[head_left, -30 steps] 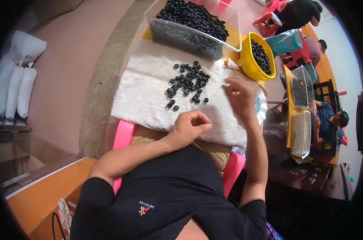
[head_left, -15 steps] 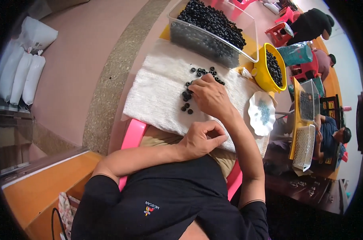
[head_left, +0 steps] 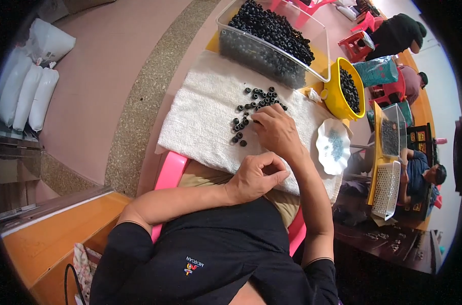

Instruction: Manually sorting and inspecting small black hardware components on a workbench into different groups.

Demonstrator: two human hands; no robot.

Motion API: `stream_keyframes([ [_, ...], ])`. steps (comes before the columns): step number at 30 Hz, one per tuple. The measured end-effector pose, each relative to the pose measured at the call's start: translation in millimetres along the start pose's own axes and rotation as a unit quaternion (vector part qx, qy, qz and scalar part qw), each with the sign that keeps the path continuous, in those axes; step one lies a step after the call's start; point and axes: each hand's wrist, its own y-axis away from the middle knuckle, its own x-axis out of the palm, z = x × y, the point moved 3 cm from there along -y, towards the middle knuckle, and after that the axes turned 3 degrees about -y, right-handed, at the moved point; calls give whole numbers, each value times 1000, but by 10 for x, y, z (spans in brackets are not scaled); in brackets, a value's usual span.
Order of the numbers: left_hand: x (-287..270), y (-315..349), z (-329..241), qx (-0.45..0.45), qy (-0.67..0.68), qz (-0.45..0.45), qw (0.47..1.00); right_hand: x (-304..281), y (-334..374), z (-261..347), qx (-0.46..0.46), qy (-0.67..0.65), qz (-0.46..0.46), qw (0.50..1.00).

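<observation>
Several small black ring-like pieces (head_left: 261,95) lie loose on a white towel (head_left: 190,112). My right hand (head_left: 277,131) is over the towel at the right side of this group. Its fingers are bent together with the tips beside the nearest pieces, and whatever they may pinch is too small to make out. Closer to my body, my left hand (head_left: 255,179) hovers at the towel's near edge. Thumb and fingers are curled together there, and I cannot see what, if anything, sits between them. A white scalloped dish (head_left: 322,147) with tiny bluish bits stands right of my right hand.
A clear plastic bin (head_left: 271,76) full of black pieces stands at the towel's far edge. Beside it is a yellow basket (head_left: 332,94) with more. White sacks (head_left: 42,99) stand at far left. Co-workers (head_left: 419,165) sit at the right, near a white perforated basket (head_left: 387,190).
My right hand has drawn slightly right and toward me, uncovering more of the black pieces. My left hand stays in the same place and pose.
</observation>
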Motion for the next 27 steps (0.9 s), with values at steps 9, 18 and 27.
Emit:
stream_keyframes([
  [9, -52, -81, 283, -42, 64, -45, 996, -218, 271, -107, 39, -121, -115, 985],
  [18, -136, -159, 361, -57, 166, -113, 978, -305, 546, -52, 138, -320, -111, 931],
  [27, -142, -158, 422, -79, 150, -107, 980, -367, 724, 186, 191, -284, -61, 938],
])
